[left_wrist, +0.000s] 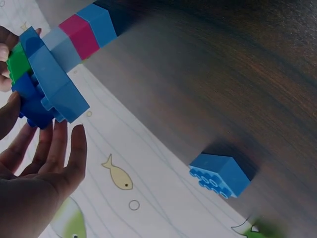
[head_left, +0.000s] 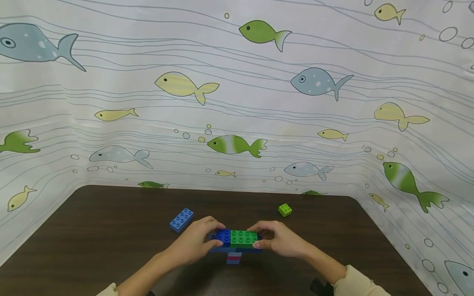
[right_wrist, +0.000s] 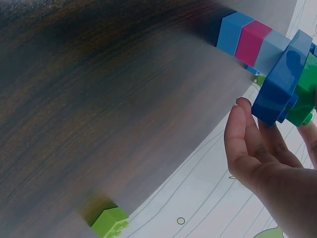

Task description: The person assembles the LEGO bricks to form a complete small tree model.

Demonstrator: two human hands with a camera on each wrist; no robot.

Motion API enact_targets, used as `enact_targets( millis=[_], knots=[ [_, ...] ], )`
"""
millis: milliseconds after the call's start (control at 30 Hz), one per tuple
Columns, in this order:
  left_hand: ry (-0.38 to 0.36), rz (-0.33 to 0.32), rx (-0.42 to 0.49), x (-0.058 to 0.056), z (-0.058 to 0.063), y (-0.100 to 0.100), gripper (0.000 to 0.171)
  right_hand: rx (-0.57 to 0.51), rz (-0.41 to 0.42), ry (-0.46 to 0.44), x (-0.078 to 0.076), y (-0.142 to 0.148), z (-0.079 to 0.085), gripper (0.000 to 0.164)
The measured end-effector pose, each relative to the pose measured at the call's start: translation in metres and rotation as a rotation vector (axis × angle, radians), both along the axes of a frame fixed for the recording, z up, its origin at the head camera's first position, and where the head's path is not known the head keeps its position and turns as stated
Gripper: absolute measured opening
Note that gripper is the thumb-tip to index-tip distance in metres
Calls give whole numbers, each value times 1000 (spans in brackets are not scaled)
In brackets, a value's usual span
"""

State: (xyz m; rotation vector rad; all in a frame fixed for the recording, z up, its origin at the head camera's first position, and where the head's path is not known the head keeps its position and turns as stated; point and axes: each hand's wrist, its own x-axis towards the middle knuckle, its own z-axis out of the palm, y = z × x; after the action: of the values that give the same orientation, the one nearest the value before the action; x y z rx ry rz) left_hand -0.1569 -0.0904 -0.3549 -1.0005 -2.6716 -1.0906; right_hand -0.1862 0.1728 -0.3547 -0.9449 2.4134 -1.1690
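Toy building bricks form a T-shaped stack on the dark table. Its narrow column has a blue brick at the foot, then a magenta brick, then a pale grey-blue brick. Across the column lie a lighter blue brick and a darker blue one. Above these, a dark blue brick sits beside a green brick. My left hand pinches the dark blue brick between thumb and fingers. From the other side, my right hand pinches the green brick's right end.
A loose blue brick lies beyond my left hand, studs up. Farther back on the right is a small lime-green brick. A white fish-patterned sheet rises behind and beside the table.
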Motion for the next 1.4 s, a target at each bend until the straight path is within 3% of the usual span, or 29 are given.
enact_targets(
  millis=[533, 767, 1400],
  knots=[
    [-236, -34, 105, -4, -8, -1, 27, -18, 20, 9, 0, 0, -1, 29],
    [-268, -64, 126, -4, -11, -1, 28, -24, 12, -3, 1, 0, 0, 29],
    [-242, -76, 145, -6, -13, -2, 25, -28, 10, 3, 1, 0, 1, 28]
  ],
)
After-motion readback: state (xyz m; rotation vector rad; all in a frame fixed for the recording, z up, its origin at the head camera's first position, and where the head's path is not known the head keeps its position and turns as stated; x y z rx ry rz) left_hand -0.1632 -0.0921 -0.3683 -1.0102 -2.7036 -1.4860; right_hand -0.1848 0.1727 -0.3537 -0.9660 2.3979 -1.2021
